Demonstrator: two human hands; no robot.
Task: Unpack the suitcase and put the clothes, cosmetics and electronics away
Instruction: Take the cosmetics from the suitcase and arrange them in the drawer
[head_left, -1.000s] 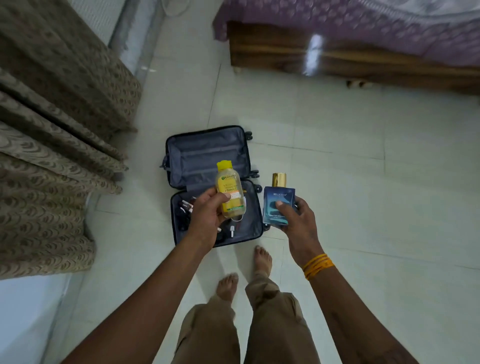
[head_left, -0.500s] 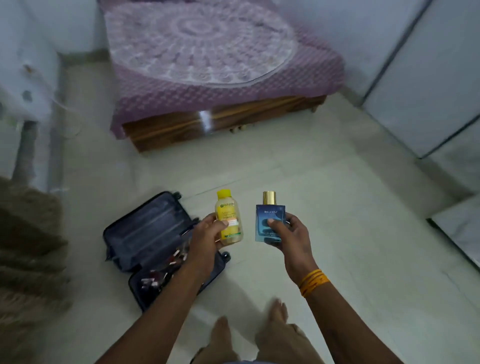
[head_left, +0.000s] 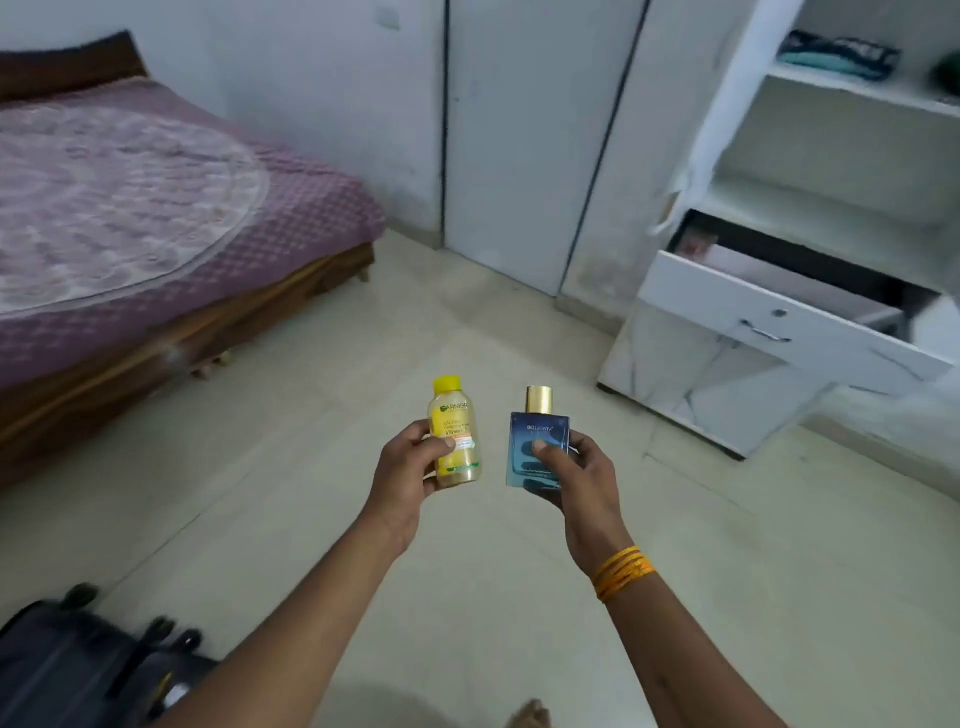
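My left hand (head_left: 408, 467) grips a clear bottle with a yellow cap and yellow label (head_left: 453, 418), held upright in front of me. My right hand (head_left: 579, 478) holds a square blue perfume bottle with a gold cap (head_left: 537, 434), also upright, thumb across its front. The two bottles are side by side and apart. The open dark suitcase (head_left: 78, 660) lies on the floor at the bottom left, mostly out of frame. A white cupboard (head_left: 810, 208) stands at the right with an open drawer (head_left: 779, 317) and folded cloth (head_left: 836, 54) on an upper shelf.
A bed with a purple patterned cover (head_left: 130, 208) on a wooden frame fills the left. A white door (head_left: 519, 145) stands at the far wall. Pale floor tiles (head_left: 467, 571) stretch between the bed, suitcase and cupboard. My bare foot (head_left: 527, 714) shows at the bottom edge.
The view has swung right, from the suitcase past the bed to the cupboard. Both hands have kept their bottles in front of me; the suitcase has slid to the bottom left corner.
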